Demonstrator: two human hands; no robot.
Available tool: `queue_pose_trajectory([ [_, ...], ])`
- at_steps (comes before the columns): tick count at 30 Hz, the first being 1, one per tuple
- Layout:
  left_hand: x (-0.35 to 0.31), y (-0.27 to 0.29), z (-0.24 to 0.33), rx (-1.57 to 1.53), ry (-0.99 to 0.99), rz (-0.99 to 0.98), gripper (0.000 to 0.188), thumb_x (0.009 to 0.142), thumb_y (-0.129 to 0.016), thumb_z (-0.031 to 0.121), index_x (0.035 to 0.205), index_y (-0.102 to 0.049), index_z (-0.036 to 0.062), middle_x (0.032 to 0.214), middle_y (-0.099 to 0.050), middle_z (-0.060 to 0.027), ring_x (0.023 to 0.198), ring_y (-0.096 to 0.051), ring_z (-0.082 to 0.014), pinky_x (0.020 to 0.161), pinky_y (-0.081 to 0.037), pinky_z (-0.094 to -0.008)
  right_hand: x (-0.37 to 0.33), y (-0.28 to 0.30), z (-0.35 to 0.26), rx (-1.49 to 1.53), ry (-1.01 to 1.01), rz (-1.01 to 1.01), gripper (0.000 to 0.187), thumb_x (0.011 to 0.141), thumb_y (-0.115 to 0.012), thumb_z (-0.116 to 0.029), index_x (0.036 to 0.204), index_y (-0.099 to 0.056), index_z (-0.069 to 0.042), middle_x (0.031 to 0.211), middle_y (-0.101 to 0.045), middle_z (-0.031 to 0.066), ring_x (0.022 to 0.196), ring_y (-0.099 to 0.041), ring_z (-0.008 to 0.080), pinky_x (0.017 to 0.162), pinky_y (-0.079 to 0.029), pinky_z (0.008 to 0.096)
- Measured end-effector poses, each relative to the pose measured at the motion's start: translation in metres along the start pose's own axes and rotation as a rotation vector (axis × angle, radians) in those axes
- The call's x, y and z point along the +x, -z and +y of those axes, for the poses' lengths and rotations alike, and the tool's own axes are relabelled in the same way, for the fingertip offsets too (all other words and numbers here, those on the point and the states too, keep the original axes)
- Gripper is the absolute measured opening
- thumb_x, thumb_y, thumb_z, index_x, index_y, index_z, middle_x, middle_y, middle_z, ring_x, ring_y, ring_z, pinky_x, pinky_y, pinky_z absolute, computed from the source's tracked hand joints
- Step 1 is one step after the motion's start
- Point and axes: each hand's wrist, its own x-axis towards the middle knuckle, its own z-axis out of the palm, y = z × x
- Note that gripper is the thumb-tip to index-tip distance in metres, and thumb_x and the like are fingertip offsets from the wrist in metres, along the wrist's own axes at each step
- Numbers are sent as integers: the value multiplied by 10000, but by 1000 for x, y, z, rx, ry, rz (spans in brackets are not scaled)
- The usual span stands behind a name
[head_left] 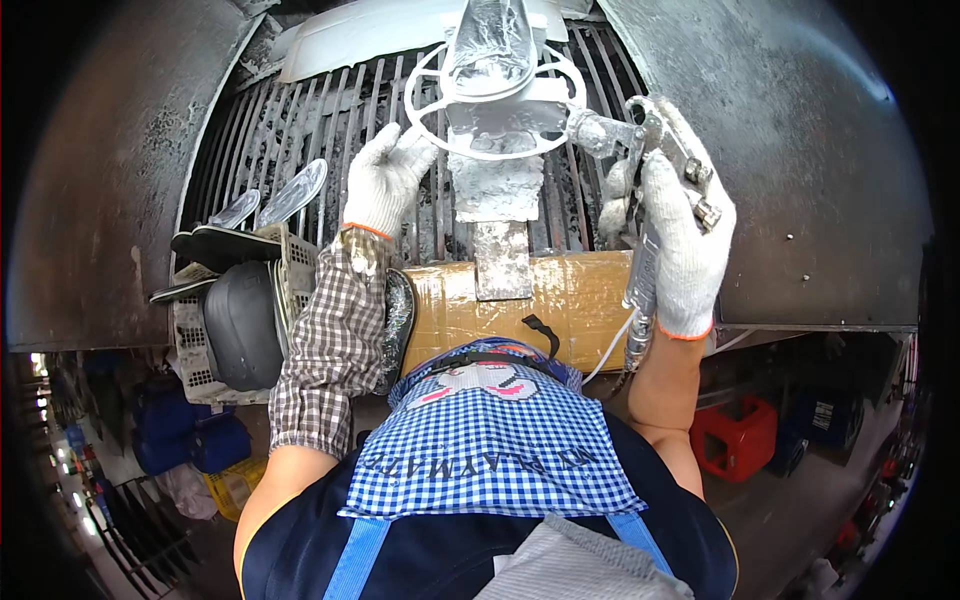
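gripping a spray gun (645, 265) with the right hand (692, 240)

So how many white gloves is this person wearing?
2 white gloves: one on the left hand, at the white spoked ring's edge; one on the right hand, around the spray gun.

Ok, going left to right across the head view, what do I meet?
Left metal panel, pale plastic basket, left gloved hand, white-coated wheel, right gloved hand, right metal panel.
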Motion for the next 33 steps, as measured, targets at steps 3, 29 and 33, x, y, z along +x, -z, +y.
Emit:
queue_pose_trajectory([
  [3, 4, 2, 3, 35, -18, -7, 301, 1029, -599, 94, 1262, -532, -84, 1426, -565, -373, 1303, -603, -506, 1088, -549, -618, 1, 2, 7, -32, 21, 23, 471, 1059, -655, -89, 1510, -577, 22, 930, -752, 55, 734, -650, 65, 664, -534, 230],
  [29, -34, -23, -56, -54, 159, 5, 497, 1016, -594, 112, 1463, -500, -84, 1465, -554, -299, 1358, -571, -442, 1136, -512, -575, 44, -39, 25, -65, 106, 8, 475, 1038, -673, -48, 1492, -581, 55, 1234, -753, 113, 968, -690, 89, 861, -562, 248],
  [33, -43, -37, -53, -74, 164, 39, 549, 1014, -584, 114, 1511, -466, -85, 1495, -536, -299, 1413, -524, -454, 1191, -453, -595, 45, -30, 24, -95, 120, 26, 472, 1045, -665, -56, 1493, -575, 62, 1211, -753, 106, 955, -684, 84, 846, -559, 246],
])
